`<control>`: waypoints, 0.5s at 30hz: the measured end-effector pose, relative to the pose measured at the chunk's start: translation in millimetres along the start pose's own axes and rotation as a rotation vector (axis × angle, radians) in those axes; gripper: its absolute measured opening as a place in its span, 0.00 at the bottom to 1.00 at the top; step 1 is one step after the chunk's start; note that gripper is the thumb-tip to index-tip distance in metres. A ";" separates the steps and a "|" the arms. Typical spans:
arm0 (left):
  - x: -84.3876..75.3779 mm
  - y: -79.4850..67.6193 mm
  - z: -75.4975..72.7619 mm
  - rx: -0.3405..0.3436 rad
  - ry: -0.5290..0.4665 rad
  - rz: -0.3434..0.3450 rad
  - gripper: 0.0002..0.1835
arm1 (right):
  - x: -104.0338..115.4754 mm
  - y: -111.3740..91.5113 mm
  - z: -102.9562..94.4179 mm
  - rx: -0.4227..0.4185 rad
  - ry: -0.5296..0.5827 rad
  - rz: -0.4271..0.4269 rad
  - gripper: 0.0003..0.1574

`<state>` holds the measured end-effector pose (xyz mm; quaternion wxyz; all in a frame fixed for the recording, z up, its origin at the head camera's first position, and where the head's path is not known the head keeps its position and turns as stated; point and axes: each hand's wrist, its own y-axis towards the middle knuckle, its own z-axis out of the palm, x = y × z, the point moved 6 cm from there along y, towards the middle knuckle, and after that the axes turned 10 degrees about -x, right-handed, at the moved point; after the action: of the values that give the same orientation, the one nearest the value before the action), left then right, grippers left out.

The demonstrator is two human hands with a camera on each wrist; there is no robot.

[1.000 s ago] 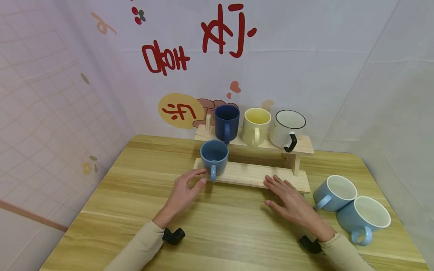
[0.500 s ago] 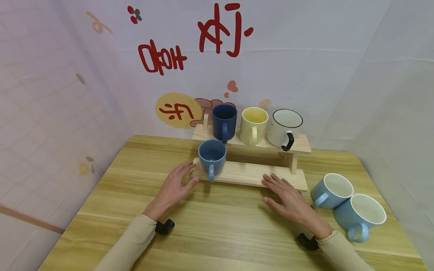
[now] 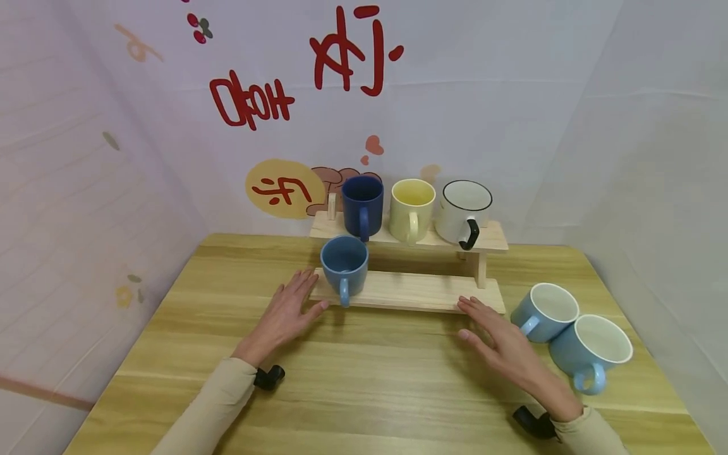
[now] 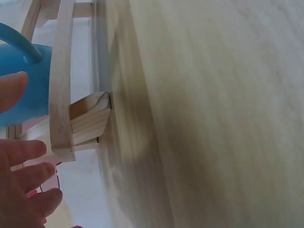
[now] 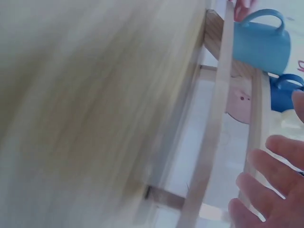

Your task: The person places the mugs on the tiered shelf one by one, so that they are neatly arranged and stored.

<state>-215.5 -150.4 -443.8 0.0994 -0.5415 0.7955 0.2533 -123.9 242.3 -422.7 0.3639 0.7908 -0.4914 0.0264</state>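
Observation:
A blue mug (image 3: 344, 265) stands upright at the left end of the lower board of a wooden two-tier rack (image 3: 421, 292), its handle facing the front. Just left of that mug is my left hand (image 3: 281, 316), fingers straight and spread near the board's end; whether they touch the wood I cannot tell. In the left wrist view the thumb (image 4: 12, 90) overlaps the mug. My right hand (image 3: 506, 354) holds nothing, its straight fingers by the lower board's front edge towards the right end. Contact there is unclear as well.
On the upper board stand a dark blue mug (image 3: 363, 205), a yellow mug (image 3: 412, 212) and a white mug (image 3: 463, 215) with a black handle. Two light blue mugs, a smaller one (image 3: 537, 319) and a larger one (image 3: 586, 354), sit on the wooden table (image 3: 364, 392) at right.
My left hand has drawn away leftward from the blue mug's handle side. My right hand has shifted rightward along the lower board. The mugs keep their places; the head view has turned slightly.

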 end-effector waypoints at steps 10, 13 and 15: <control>4.0 0.3 3.6 0.001 -0.032 0.034 0.36 | -6.1 -29.9 -51.2 -0.131 -0.012 0.165 0.33; 4.3 1.7 4.1 0.001 -0.033 0.050 0.34 | -9.9 -40.4 -62.7 -0.167 -0.004 0.201 0.31; 4.7 3.0 4.0 -0.007 -0.033 0.063 0.33 | -13.3 -47.7 -69.1 -0.181 0.005 0.237 0.30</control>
<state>-220.5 -151.4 -448.3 0.1027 -0.5121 0.8095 0.2681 -70.9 305.9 -403.6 0.4291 0.6913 -0.5808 0.0267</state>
